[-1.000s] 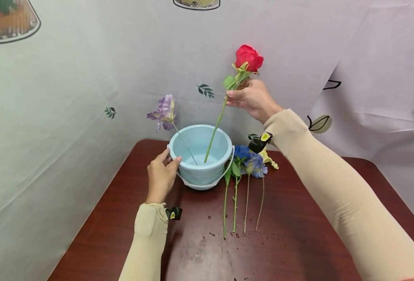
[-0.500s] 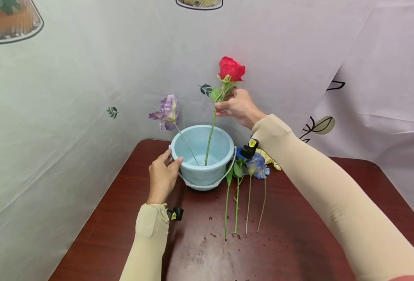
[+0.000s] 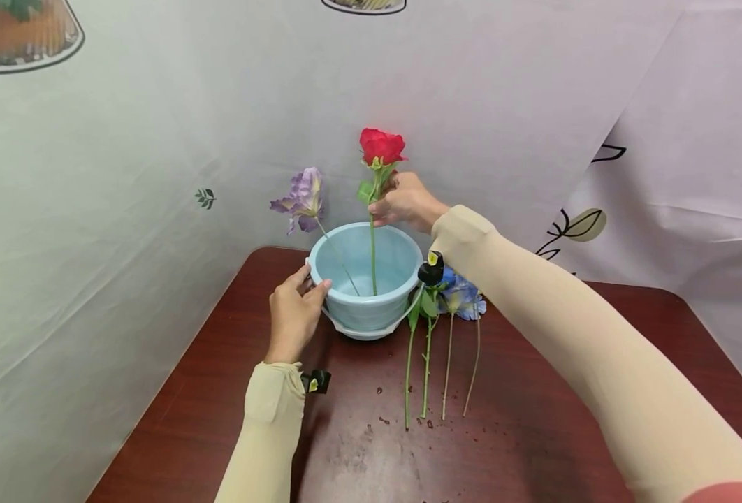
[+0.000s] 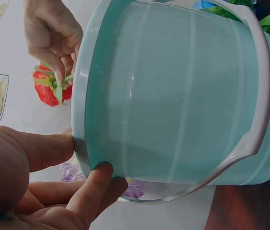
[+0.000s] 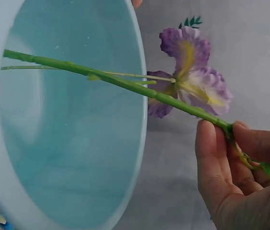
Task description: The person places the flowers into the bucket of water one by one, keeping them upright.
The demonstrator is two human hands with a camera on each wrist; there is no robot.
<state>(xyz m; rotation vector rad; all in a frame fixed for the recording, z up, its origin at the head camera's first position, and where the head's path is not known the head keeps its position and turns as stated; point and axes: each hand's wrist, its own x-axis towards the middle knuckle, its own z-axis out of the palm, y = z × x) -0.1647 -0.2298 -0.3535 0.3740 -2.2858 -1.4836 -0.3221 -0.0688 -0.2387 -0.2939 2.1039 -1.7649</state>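
My right hand [image 3: 405, 201] pinches the stem of a red rose [image 3: 382, 147] just under its leaves. The stem's lower end reaches down inside a light blue bucket [image 3: 366, 307]. At the bucket's left side, my left hand [image 3: 293, 311] holds the rim between thumb and fingers, as the left wrist view also shows with the fingers [image 4: 94, 187] against the outer wall. A purple iris-like flower [image 3: 302, 199] leans out over the bucket's back left rim. In the right wrist view its thin stem crosses behind the rose's green stem [image 5: 120, 81] inside the bucket.
On the dark red table [image 3: 220, 419], right of the bucket, lie several flowers, including blue ones [image 3: 462, 297], with stems pointing toward me. My right forearm partly covers them. A pale printed cloth [image 3: 251, 105] hangs behind the table.
My right hand has moved left and down with the rose, so the stem now stands nearly upright in the bucket. The left hand stays on the rim.
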